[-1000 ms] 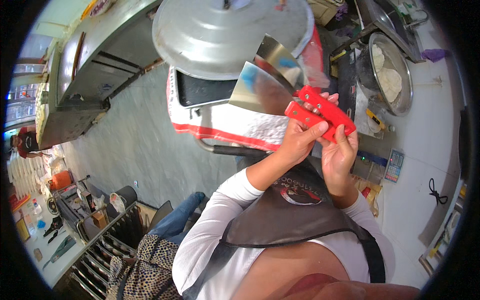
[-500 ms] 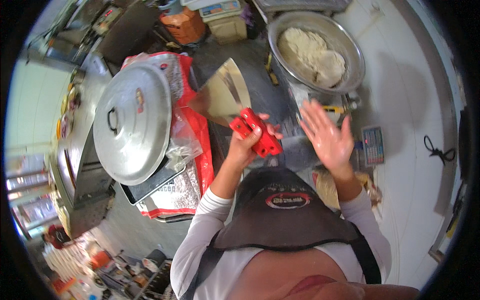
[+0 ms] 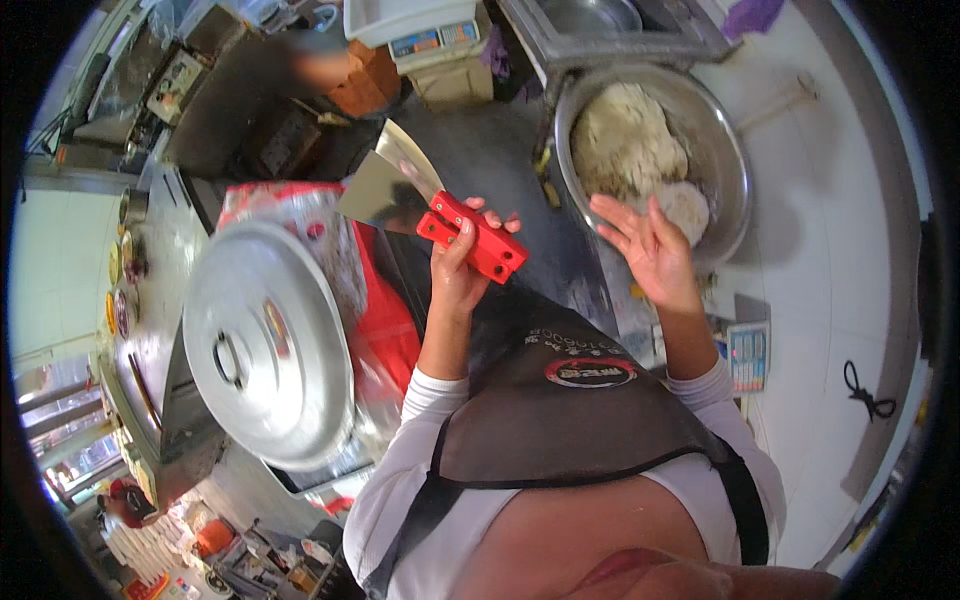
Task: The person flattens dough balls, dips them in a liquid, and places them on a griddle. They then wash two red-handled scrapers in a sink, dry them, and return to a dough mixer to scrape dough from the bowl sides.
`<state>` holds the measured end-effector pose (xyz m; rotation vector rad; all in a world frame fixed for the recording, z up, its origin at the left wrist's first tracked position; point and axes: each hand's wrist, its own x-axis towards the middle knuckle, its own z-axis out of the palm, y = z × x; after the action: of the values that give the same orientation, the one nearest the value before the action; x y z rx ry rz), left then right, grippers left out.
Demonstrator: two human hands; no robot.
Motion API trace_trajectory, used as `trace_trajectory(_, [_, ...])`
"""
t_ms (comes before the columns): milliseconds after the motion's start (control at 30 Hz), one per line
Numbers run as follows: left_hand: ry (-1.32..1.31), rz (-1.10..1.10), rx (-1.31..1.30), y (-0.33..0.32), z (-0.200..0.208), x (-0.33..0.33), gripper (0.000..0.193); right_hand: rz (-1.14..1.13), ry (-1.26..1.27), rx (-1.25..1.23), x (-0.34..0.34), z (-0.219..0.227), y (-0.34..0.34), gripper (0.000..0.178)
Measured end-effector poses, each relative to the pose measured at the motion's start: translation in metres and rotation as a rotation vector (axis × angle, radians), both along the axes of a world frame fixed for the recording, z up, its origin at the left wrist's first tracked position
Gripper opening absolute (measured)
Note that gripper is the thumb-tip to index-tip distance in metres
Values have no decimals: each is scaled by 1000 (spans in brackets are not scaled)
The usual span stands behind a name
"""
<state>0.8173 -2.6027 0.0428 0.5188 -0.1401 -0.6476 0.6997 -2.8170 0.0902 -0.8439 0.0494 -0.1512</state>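
My left hand (image 3: 457, 275) is closed around the red handles of two scrapers (image 3: 484, 238). Their broad shiny metal blades fan out up and to the left. My right hand (image 3: 660, 262), fingers stretched and apart, holds nothing. It hovers by the near edge of a big metal basin (image 3: 742, 150) and overlaps its rim in the picture; whether it touches, I cannot tell. In the basin lies a pale, rough mass of dough (image 3: 630, 130), with a smoother round piece (image 3: 682, 212) at its near side.
To the left, a large round metal lid (image 3: 265, 400) rests over red and silver sacking (image 3: 385, 320). A dark worktop (image 3: 500, 150) runs ahead of me. A small keypad device (image 3: 747, 355) sits to the right. At the lower left, a person (image 3: 127, 503) is far off.
My view has shifted, and more of the sink area behind the basin shows. The left hand with the scrapers has moved up and left; my right hand has come up to the basin.
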Motion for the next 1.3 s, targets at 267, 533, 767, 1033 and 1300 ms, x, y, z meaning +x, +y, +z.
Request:
trace_trajectory(267, [-106, -187, 275, -80, 38, 215, 34, -342, 466, -388, 151, -57, -92, 27])
trace_trajectory(533, [-64, -605, 497, -277, -3, 388, 30, -609, 468, -245, 352, -152, -310, 33])
trace_trajectory(767, [-63, -763, 765, -463, -95, 522, 29, -378, 1180, -1604, 535, -331, -479, 44])
trace_trajectory(1033, [-88, -1281, 996, -617, -249, 582, 32, -88, 823, -1823, 522, -395, -462, 41])
trace_trajectory(1300, [-61, -1378, 1119, -649, -370, 590, 42, -1040, 1100, -782, 504, -428, -441, 27])
